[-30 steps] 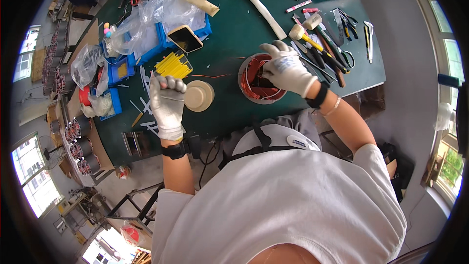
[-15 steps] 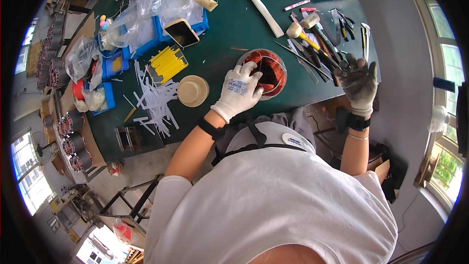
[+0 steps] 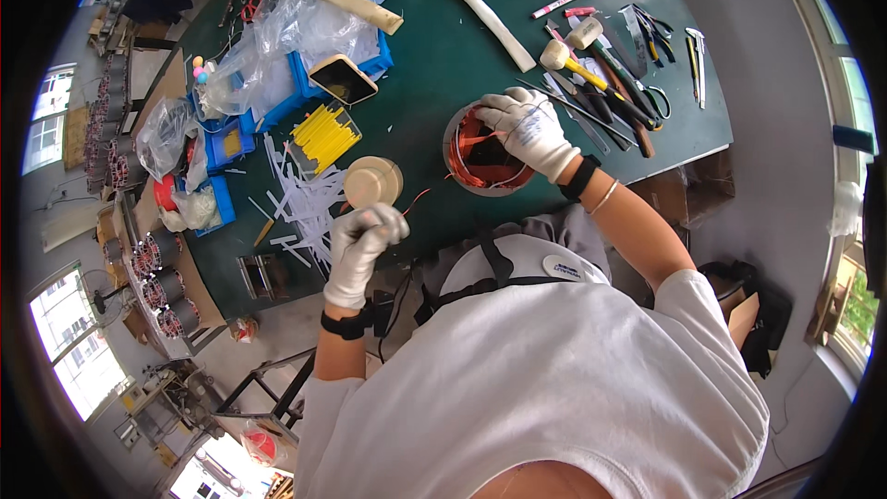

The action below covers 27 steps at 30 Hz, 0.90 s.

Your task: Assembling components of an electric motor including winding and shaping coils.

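Note:
A round stator [image 3: 451,150], a grey ring with reddish copper windings [image 3: 490,171] inside, sits near the table's front edge. My right hand [image 3: 531,129], in a white glove with a grey palm, reaches over its right far side. Its fingers are bent onto the windings; the fingertips are partly hidden. My gloved left hand [image 3: 362,249] is raised left of the stator, near a round beige container [image 3: 373,182], with its fingers closed. A thin red copper wire [image 3: 418,200] sticks out by its fingertips and seems to be held there.
White strips [image 3: 309,208] and a box of yellow sticks [image 3: 325,137] lie to the left. Behind them are blue bins [image 3: 297,74], plastic bags and a phone [image 3: 342,79]. Mallets [image 3: 556,55], pliers [image 3: 654,32] and scissors [image 3: 660,102] lie at the right.
My left hand has left the stator and moved left and nearer, with its fingers closed. My right hand has come from the right onto the windings. The view has shifted slightly.

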Each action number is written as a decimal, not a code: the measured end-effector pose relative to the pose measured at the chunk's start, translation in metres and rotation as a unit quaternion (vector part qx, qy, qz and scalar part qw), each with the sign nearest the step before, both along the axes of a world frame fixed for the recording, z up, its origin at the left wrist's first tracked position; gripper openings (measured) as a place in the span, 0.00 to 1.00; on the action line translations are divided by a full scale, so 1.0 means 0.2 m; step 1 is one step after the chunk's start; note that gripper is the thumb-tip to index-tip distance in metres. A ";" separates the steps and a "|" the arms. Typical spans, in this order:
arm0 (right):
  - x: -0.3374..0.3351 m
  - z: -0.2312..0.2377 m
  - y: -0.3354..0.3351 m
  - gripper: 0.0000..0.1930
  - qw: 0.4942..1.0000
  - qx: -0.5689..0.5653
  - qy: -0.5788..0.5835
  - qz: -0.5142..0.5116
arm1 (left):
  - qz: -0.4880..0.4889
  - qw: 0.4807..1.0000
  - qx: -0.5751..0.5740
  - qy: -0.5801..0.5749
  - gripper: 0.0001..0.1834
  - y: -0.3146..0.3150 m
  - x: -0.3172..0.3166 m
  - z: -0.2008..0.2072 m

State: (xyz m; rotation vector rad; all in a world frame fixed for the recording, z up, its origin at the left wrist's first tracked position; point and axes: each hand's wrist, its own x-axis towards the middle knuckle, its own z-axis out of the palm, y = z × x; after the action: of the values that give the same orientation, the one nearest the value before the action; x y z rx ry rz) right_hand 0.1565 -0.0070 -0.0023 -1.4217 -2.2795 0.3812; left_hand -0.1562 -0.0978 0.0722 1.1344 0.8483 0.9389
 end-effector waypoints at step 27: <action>0.36 0.36 -0.31 0.12 0.912 -0.021 0.321 -0.254 | 0.271 0.926 -0.180 0.191 0.21 0.36 -0.30 -0.20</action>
State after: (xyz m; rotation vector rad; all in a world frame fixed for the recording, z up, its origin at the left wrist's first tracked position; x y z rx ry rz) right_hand 0.2276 -0.0692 0.0693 -1.5502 -1.3356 0.6154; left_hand -0.2164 -0.0250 0.0331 0.7750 1.6419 0.9597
